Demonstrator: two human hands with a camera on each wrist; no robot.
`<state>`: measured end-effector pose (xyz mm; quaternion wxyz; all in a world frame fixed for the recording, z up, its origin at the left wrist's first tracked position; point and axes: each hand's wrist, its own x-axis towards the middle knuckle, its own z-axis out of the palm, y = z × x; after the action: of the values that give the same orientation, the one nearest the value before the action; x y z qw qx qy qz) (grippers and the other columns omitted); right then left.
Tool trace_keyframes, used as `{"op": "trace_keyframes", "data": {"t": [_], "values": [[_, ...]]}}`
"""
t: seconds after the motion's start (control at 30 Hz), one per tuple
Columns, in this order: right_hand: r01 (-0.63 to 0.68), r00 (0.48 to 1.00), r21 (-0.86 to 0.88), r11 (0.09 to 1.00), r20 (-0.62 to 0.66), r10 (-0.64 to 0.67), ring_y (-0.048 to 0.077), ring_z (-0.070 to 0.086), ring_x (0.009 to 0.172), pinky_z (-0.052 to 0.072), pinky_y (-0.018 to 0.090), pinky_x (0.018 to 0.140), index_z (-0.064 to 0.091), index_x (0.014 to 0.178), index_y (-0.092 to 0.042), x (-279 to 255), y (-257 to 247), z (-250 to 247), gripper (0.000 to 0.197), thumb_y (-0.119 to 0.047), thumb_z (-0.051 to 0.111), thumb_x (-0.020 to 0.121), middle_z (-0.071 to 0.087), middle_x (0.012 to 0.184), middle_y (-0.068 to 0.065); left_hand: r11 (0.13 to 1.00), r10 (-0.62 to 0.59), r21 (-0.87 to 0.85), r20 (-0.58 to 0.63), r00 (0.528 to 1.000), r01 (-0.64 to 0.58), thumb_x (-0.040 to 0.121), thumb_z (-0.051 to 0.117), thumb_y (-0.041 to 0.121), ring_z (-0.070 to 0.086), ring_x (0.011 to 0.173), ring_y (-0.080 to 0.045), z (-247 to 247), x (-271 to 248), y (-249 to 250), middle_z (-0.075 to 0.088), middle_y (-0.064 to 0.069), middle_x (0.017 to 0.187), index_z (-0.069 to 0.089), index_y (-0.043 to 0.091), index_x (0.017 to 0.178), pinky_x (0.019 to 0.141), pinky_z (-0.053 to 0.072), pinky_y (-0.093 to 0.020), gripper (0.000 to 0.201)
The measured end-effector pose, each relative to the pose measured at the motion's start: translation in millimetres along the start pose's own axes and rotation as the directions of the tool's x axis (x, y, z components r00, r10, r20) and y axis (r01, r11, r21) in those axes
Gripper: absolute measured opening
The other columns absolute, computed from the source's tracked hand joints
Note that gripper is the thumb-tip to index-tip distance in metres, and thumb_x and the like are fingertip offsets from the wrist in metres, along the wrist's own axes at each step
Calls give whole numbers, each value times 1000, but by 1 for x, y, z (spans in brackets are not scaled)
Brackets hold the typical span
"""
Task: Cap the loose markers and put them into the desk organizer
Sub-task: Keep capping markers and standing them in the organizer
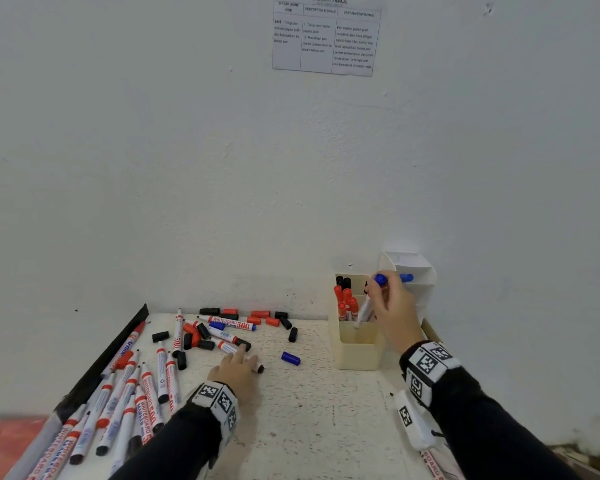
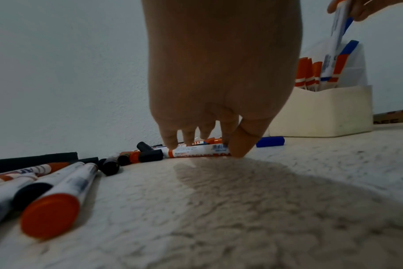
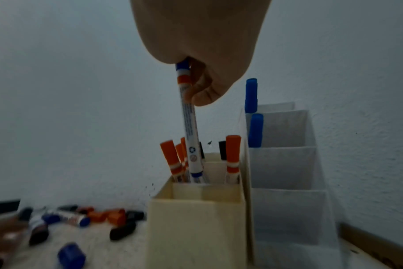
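The right hand (image 1: 392,306) is pinching a blue-capped marker (image 3: 189,127) near its top and lowering it, tail first, into the cream desk organizer (image 1: 357,344), among red-capped markers (image 3: 173,160) already standing there. The left hand (image 1: 238,370) is reaching down onto a loose marker (image 2: 196,151) lying on the counter (image 1: 326,410), thumb and fingertips (image 2: 171,143) closing on its barrel; a full grip is not yet evident.

Likely trouble: the descending marker could be snagging on the crowded red caps and tipping them, or landing on the compartment divider instead of inside. With attention split, the left hand may be rolling its marker into the pile of loose caps (image 1: 267,318) and scattering them, or picking a cap of the wrong colour; a stray blue cap (image 1: 290,358) is lying apart nearby.

The counter is pale and speckled, rough-looking, butting against a white textured wall (image 1: 187,168) bearing a taped instruction sheet (image 1: 326,38)
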<state>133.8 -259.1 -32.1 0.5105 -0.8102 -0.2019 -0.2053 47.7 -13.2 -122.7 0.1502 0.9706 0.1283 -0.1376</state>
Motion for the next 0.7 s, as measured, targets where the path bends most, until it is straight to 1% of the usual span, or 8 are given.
{"op": "trace_keyframes", "data": {"t": [0.03, 0.1, 0.2, 0.33, 0.47, 0.53, 0.63, 0.7], "values": [[19, 1000, -48, 999, 18, -18, 17, 61, 66, 52, 22, 61, 49, 99, -15, -2, 5, 0, 8, -22, 46, 95, 62, 75, 6, 1000, 13, 7, -15, 1000, -12, 96, 43, 25, 9, 146, -25, 1, 1, -1, 0, -2, 158, 19, 22, 148, 117, 18, -44, 58], [38, 996, -119, 992, 80, -29, 9, 53, 59, 44, 13, 57, 50, 101, -11, -8, 15, 5, 13, -21, 46, 95, 55, 69, -3, 998, 6, -62, -26, 1000, -8, 93, 47, 26, 30, 138, -21, 1, 3, -2, 23, -3, 153, 33, 19, 140, 113, 28, -39, 50], [70, 982, -204, 976, 187, -31, 11, 52, 70, 42, 15, 64, 53, 103, -16, -17, 32, 14, 12, -22, 49, 94, 56, 83, -2, 987, 0, -161, -86, 996, -14, 93, 46, 29, 51, 112, -16, -2, -2, -1, 46, 0, 127, 50, 17, 119, 99, 42, -30, 29], [50, 958, -225, 973, 287, 17, 13, 56, 81, 46, 22, 74, 56, 102, -17, -26, 43, 26, 11, -21, 53, 92, 57, 92, 0, 983, -52, -183, -104, 993, 32, 94, 43, 36, 49, 93, -11, -6, -8, 0, 47, 1, 105, 53, 15, 112, 90, 43, -25, 29], [61, 950, -234, 970, 313, 16, 9, 53, 78, 42, 16, 70, 55, 100, -18, -31, 41, 35, 10, -21, 55, 91, 56, 90, -2, 973, -199, -122, -30, 980, 194, 94, 42, 46, 55, 95, -14, -5, -12, -2, 56, -2, 105, 54, 14, 112, 82, 44, -23, 39], [42, 949, -234, 971, 314, 35, 5, 49, 77, 38, 15, 70, 54, 100, -18, -31, 39, 37, 10, -21, 55, 90, 54, 91, -3, 945, -269, -196, -11, 963, 262, 92, 49, 39, 50, 92, -14, -3, -15, -4, 55, -5, 115, 44, 10, 126, 76, 40, -21, 45], [50, 963, -303, 952, 267, 34, 6, 46, 89, 36, 19, 83, 53, 108, -18, -31, 35, 41, 25, -33, 54, 88, 49, 100, -9, 893, -316, -346, -30, 948, 287, 89, 57, 26, 55, 105, -18, -1, -16, -9, 51, -10, 127, 25, 7, 138, 77, 43, -22, 62], [124, 982, -402, 907, 182, -54, 8, 41, 102, 32, 24, 91, 55, 109, -19, -32, 29, 47, 41, -48, 45, 81, 46, 109, -11, 876, -324, -390, -38, 945, 284, 88, 59, 22, 55, 100, -19, -1, -18, -12, 51, -11, 126, 22, 8, 139, 76, 46, -22, 64]]}}
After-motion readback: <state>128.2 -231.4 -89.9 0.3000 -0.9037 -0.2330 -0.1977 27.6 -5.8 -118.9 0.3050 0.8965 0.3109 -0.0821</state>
